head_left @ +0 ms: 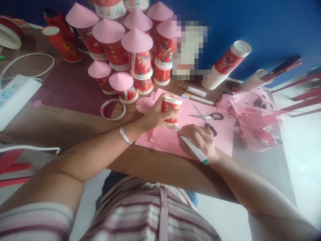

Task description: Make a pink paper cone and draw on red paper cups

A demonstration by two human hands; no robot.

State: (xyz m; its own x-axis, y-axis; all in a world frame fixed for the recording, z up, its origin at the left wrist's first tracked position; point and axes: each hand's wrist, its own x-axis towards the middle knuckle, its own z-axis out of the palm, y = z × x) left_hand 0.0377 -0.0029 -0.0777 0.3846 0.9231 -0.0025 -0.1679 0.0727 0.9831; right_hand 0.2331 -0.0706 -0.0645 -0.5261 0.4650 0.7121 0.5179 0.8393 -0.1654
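My left hand (156, 115) is wrapped round a red paper cup (171, 108) with a white rim and gold print, held over pink paper sheets (165, 139). In my right hand (198, 140) is a white marker pen (194, 149) with a green end; its tip is at the cup's lower band, though I cannot tell whether it touches. Scissors (204, 117) with black handles lie spread on the pink paper just beyond my right hand. A pink paper disc or cone (145, 105) sits behind my left hand.
Several red cups with pink cone tops (137, 42) stand at the back left. A tape ring (112, 109) lies before them. Pink scraps (258, 117), stacked cups (229, 62) and a pen holder (255, 80) are to the right; a white power strip (18, 100) is far left.
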